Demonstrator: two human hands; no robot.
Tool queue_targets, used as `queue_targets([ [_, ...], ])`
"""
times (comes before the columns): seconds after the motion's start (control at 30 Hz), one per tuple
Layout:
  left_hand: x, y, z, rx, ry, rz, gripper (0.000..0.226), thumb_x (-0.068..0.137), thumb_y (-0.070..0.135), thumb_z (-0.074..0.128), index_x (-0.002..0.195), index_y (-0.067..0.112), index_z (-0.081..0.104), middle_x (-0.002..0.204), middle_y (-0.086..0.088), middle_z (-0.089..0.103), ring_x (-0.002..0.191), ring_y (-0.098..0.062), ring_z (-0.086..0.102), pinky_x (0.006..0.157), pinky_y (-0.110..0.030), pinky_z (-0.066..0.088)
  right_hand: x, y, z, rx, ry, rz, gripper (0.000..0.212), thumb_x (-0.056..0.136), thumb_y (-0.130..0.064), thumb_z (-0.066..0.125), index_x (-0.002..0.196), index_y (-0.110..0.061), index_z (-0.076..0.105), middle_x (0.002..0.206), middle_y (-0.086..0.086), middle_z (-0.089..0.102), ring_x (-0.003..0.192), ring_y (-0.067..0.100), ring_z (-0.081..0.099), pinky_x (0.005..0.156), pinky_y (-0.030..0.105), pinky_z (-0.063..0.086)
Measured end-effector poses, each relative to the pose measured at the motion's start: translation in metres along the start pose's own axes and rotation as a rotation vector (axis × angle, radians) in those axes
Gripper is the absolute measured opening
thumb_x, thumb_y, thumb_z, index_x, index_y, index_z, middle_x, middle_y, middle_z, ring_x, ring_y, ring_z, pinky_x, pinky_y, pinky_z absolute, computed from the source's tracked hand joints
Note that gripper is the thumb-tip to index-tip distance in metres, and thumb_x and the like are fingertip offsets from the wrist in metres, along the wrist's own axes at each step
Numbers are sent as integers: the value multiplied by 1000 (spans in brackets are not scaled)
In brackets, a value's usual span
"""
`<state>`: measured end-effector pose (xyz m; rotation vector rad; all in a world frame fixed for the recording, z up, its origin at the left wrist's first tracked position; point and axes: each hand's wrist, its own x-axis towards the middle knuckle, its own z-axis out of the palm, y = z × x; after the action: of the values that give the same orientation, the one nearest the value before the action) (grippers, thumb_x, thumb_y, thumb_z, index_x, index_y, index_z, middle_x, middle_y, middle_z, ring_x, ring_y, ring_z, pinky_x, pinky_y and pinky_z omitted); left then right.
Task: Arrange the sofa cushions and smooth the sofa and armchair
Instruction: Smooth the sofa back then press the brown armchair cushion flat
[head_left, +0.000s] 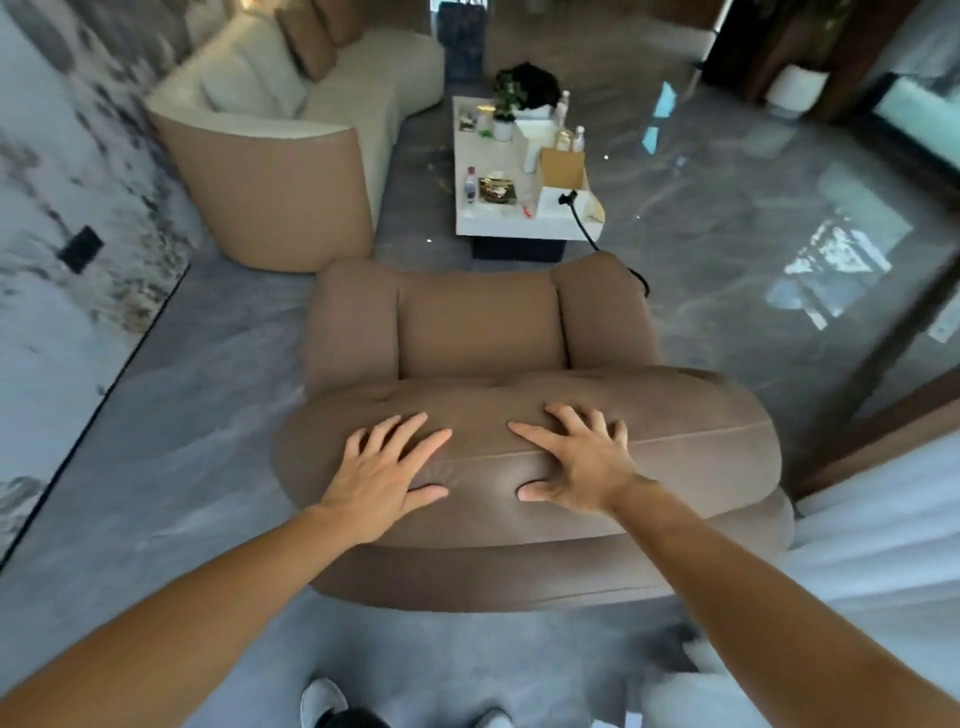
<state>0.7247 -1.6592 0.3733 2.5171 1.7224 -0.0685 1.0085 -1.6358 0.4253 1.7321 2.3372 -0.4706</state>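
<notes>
A brown armchair (480, 322) stands right below me, seen from behind its padded backrest (701, 441). My left hand (387, 470) lies flat on the top of the backrest, fingers spread. My right hand (576, 462) rests beside it, fingers spread and slightly clawed into the padding, thumb on the rear face. Neither hand holds anything. Further back on the left is a cream sofa (358, 88) with a tan outer shell. On it lie cream back cushions (249, 78) and brown cushions (309, 39) leaning at the back.
A white low table (511, 221) crowded with bottles, a small plant, a cardboard box and a black cable stands beyond the armchair. A dark bin (462, 39) stands past it. Glossy grey floor to the right, marble wall on the left, white curtain (872, 545) on the right.
</notes>
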Motion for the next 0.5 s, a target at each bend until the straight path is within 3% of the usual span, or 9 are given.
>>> queue_targets([
  [0.2, 10, 4, 7, -39, -36, -42, 76, 78, 80, 6, 147, 49, 3, 161, 4, 11, 143, -26, 12, 108, -54, 23, -12, 2, -1, -28, 23, 61, 77, 80, -80, 49, 146, -63, 16, 164, -5, 13, 144, 37, 15, 116, 62, 16],
  [0.5, 8, -45, 1, -94, -62, 5, 72, 77, 82, 6, 143, 56, -5, 162, 9, 5, 145, -20, 6, 114, -49, 18, 4, -45, 2, -34, 37, 128, 77, 80, -80, 46, 147, -61, 14, 164, -3, 13, 144, 41, 15, 113, 69, 16],
])
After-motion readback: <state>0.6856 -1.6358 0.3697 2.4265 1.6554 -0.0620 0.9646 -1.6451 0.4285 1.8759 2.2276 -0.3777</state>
